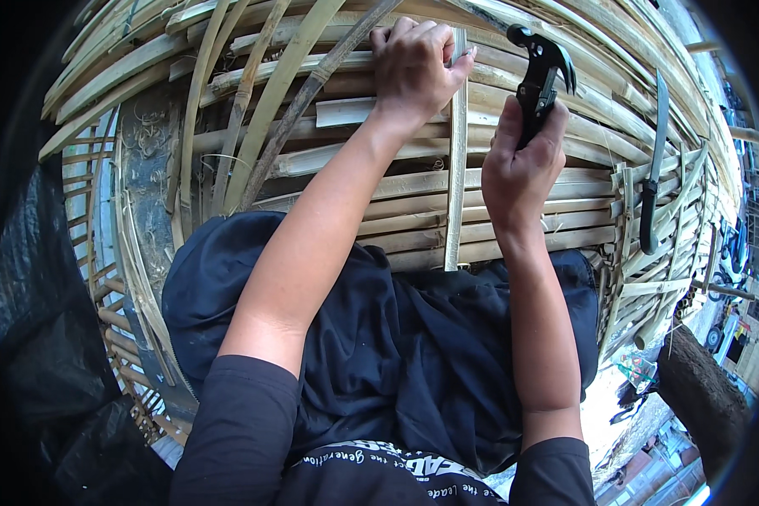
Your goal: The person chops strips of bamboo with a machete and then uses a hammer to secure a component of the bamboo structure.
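My left hand (pixel 415 72) is closed, fingers curled down at the bamboo slats, with the thumb and index finger meeting over an upright bamboo strip (pixel 456 169). What sits between those fingers is too small or hidden to make out. To its right, my right hand (pixel 523 164) grips a black claw hammer (pixel 541 72), its head raised over the slats and apart from them. Rows of split bamboo slats (pixel 405 207) run crosswise under both hands. Several long bamboo strips (pixel 270 101) lie slanting across them on the left.
A long knife with a black handle (pixel 648 198) lies on the bamboo at right. Dark cloth (pixel 379 320) covers my lap. Black plastic sheeting (pixel 46 337) hangs at far left. A tree trunk (pixel 700 405) stands at lower right, with parked vehicles (pixel 725 329) beyond.
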Available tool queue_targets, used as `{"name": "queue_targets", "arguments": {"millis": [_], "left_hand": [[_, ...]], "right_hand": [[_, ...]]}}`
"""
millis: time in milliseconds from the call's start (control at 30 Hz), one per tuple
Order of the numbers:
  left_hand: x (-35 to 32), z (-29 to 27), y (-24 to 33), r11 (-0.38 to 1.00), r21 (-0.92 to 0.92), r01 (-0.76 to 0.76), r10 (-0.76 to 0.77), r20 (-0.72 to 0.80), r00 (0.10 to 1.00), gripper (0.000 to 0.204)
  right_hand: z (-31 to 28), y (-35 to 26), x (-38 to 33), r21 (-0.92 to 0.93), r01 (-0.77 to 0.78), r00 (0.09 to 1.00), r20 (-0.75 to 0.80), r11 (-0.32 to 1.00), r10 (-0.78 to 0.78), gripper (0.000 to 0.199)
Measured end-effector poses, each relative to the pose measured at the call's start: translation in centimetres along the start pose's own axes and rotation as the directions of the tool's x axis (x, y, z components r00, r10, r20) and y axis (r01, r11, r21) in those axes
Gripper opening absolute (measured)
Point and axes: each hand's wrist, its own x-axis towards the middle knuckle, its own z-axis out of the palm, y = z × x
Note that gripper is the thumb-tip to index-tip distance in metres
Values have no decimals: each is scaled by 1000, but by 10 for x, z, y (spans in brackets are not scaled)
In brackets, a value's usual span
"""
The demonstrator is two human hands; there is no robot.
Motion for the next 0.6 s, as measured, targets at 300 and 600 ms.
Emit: {"name": "queue_targets", "arguments": {"millis": [300, 600], "left_hand": [[0, -3, 0, 1000, -2, -8, 8, 34, 999, 36], [-1, -2, 0, 999, 33, 3, -5, 54, 999, 38]], "right_hand": [[4, 15, -5, -156, -66, 984, 155, 986, 91, 24], [4, 14, -3, -160, -29, 977, 203, 987, 62, 23]]}}
